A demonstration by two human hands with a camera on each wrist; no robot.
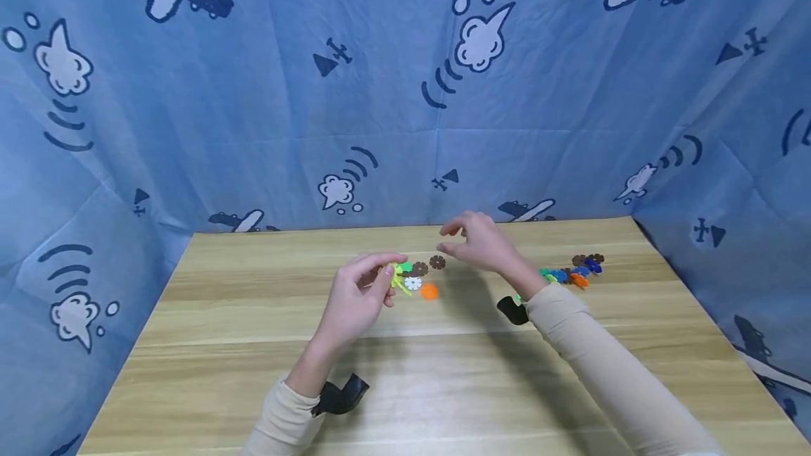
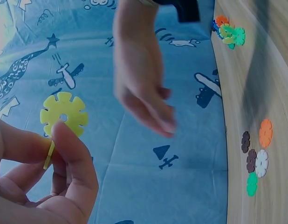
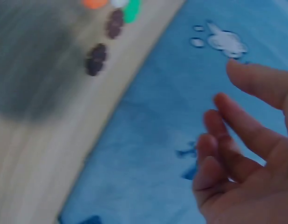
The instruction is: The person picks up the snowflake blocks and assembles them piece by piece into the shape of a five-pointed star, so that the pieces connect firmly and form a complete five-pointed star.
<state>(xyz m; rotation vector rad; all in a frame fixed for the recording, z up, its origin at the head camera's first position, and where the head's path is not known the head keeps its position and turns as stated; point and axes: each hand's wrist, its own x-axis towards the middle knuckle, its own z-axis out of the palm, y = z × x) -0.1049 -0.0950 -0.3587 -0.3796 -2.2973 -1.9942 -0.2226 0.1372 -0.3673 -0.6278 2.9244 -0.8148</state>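
My left hand [image 1: 357,294] pinches a piece made of yellow notched plastic discs [image 2: 74,109] between thumb and index finger. One disc faces the left wrist camera; another shows edge-on at the fingertips, set crosswise to it. My right hand [image 1: 481,243] is raised beyond the loose discs, fingers loosely bent and apart, with nothing between them in the right wrist view. On the table near the left fingertips lie a white disc [image 2: 261,163], an orange disc [image 2: 265,133], a green disc [image 2: 251,184] and two brown discs [image 1: 437,262].
A cluster of colourful notched discs [image 1: 564,276] lies on the right of the wooden table [image 1: 253,343], partly behind the right forearm. Blue patterned cloth [image 1: 393,104] hangs behind the table's far edge and along both sides. A black strap hangs from each wrist.
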